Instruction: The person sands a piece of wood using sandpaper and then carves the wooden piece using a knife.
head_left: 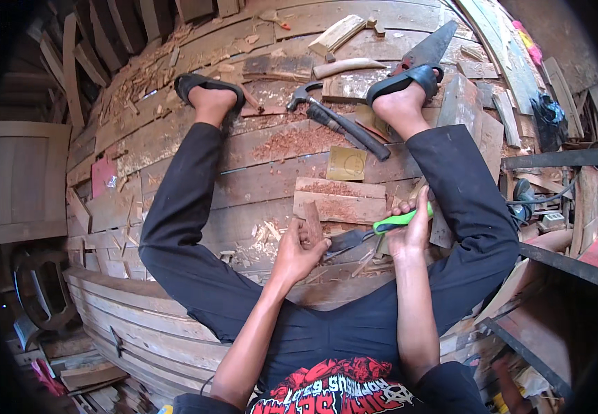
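Observation:
My left hand (297, 250) is closed around a small reddish-brown wood piece (311, 217), whose upper end sticks out above the fingers. A tool with a bright green and black handle (397, 220) lies in my right hand (409, 231), with the thumb along it. Its flat dark metal blade (346, 241) points left, and the tip lies close to my left fingers; I cannot tell whether they touch. Just beyond my hands is a flat board (340, 205) sprinkled with reddish shavings. Pale wood chips (266, 234) are scattered on the floor beside my left hand.
A claw hammer (347, 124) lies between my sandaled feet, near a square yellow sheet (346, 163). Farther off are a hand saw (431, 47), wood offcuts (338, 34) and a brush (275, 19). Dark metal framing (568, 265) stands at right, stacked planks (140, 328) at left.

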A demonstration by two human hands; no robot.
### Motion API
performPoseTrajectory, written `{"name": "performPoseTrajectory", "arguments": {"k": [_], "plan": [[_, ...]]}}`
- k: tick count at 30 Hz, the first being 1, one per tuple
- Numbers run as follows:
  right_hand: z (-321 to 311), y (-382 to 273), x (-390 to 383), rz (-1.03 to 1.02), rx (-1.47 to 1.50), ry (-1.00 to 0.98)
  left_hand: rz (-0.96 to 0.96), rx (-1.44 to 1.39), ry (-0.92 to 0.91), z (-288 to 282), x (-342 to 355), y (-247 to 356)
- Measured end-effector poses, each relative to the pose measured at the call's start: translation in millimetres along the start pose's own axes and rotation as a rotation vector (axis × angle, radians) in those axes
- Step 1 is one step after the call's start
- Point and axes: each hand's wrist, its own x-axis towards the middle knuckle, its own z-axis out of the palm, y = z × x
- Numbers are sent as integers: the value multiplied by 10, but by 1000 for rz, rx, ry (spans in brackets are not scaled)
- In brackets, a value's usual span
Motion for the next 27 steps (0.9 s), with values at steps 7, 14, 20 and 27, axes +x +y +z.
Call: {"name": "performPoseTrajectory", "arguments": {"k": [7,14,20,27], "plan": [[157,22,-77,-23,52,-46,-225,-335,-169,-207,-117,161],[167,71,-190,-746,-138,-660,-343,-377,-126,-80,53,47],[691,-154,-718,-841,-245,-883,-586,-775,-108,206,250,-327],[810,-63,-687,-760,-145,-942,-969,-891,-155,710,34,-107]]}}
